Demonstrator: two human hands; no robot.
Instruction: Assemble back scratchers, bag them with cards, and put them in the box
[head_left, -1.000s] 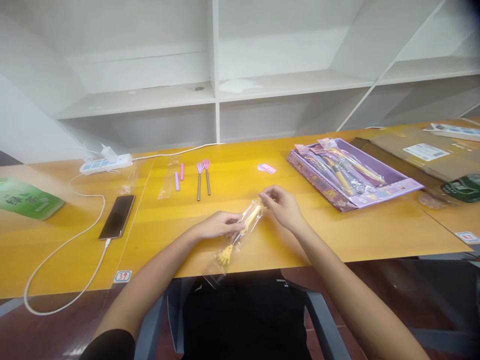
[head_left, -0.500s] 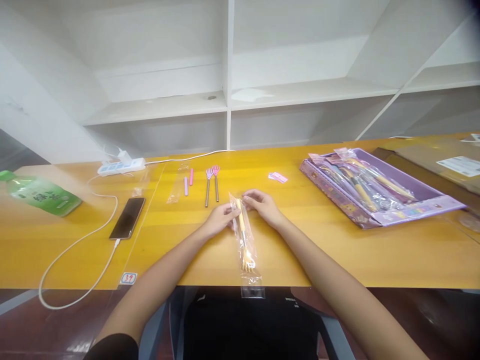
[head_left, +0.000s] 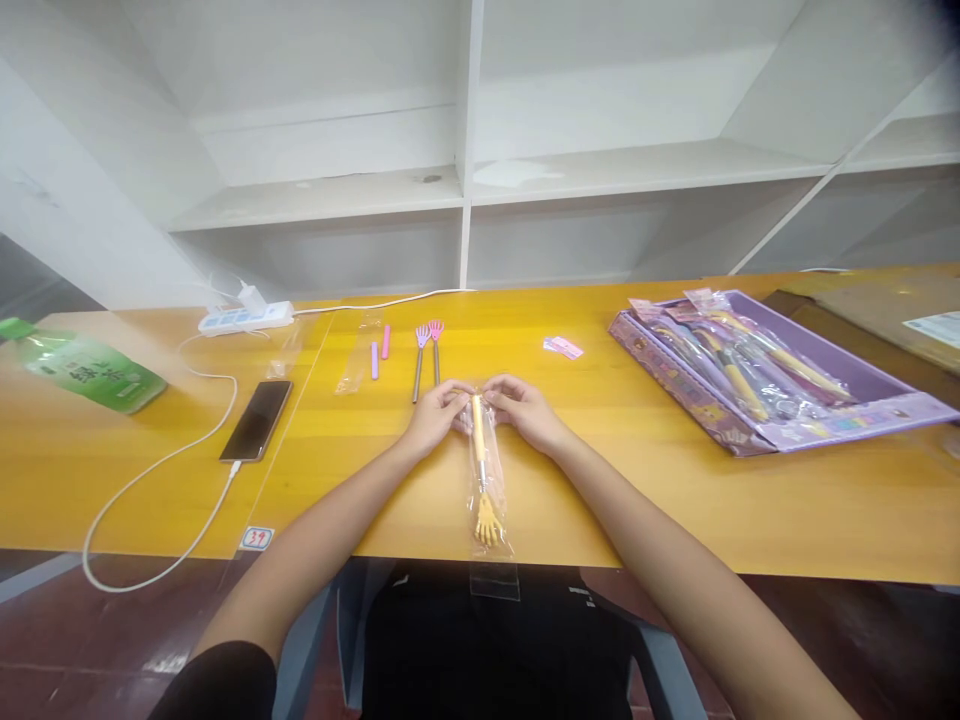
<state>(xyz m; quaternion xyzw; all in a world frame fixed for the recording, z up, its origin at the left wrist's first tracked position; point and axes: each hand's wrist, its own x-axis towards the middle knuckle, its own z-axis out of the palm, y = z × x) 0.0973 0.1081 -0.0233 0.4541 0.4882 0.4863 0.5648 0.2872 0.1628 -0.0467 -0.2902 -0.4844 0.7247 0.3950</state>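
A yellow back scratcher (head_left: 480,450) lies inside a clear plastic bag (head_left: 495,580), its hand-shaped end toward me and its handle end away from me. My left hand (head_left: 441,412) pinches the far end of the bag from the left. On the right side of that same end, my right hand (head_left: 521,408) is closed on the plastic, thumb and fingers together. The bag's near end hangs over the table edge. Beyond my left hand lie a purple back scratcher head with metal rod (head_left: 421,360) and a pink one (head_left: 436,345), partly hidden by that hand.
Pink and purple handles (head_left: 375,360) lie at the back left, beside an empty bag (head_left: 351,365). Small cards (head_left: 564,347) are at the back. A purple box (head_left: 892,400) of bagged scratchers stands right. Left are a phone (head_left: 257,420), bottle (head_left: 94,370) and power strip (head_left: 247,317).
The bagged back scratcher has swung from a slant to pointing straight toward me. Both hands have come together at its far end, and the view has shifted right.
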